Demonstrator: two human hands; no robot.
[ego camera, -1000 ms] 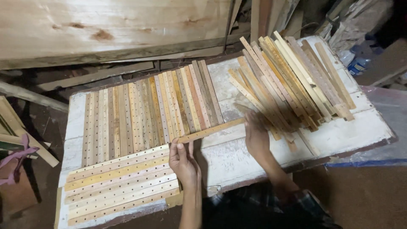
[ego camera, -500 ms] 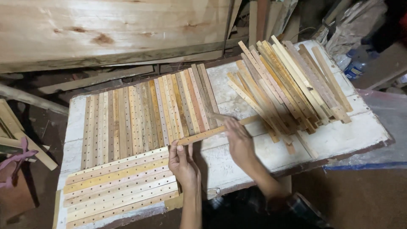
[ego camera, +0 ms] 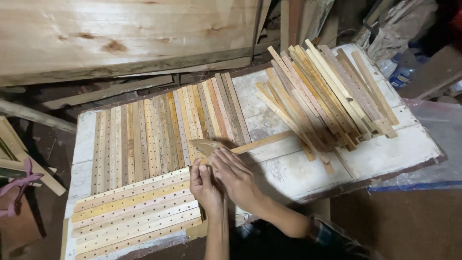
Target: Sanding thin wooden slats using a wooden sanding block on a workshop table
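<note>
Wooden strip point(ego camera: 262, 142) between perforated slats point(ego camera: 159, 139), loose pile point(ego camera: 322, 91)

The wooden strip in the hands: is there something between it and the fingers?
Nothing visible does. Both hands already touch the wooden strip at its near end: the left hand from below, the right hand beside it. The strip lies slanted across the white table, between the row of drilled strips and the loose pile.

2 hands point(ego camera: 219, 180), 1 held strip point(ego camera: 255, 143), 1 table point(ego camera: 385, 149).
</note>
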